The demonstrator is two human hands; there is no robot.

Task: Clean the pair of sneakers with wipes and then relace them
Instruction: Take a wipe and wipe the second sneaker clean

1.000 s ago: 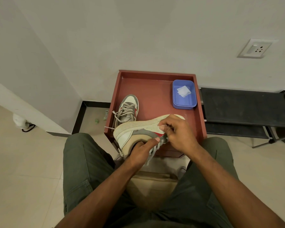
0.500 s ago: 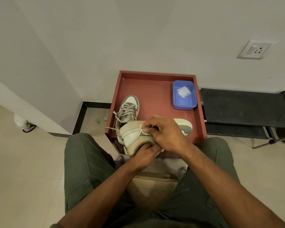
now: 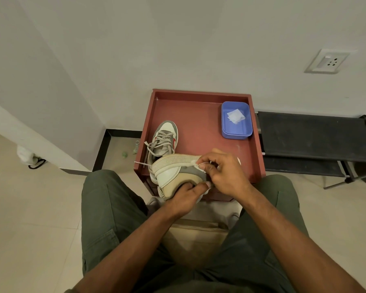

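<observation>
Plain grey walls [image 3: 178, 39], wall socket [image 3: 327, 61], beige tiled floor [image 3: 30, 218], black bench [image 3: 317, 134]

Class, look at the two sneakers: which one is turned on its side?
The held sneaker, gripped by both hands near the tray's front edge, shows its sole. The other sneaker stands upright behind it, laces up.

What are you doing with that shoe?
A seated person is cleaning a sneaker held on its side over the red tray. The left hand grips it at the heel opening, and the right hand pinches a small white wipe against the edge of its sole. The other sneaker stands on the tray with its laces in. A blue tub at the tray's back right corner holds more wipes.
</observation>
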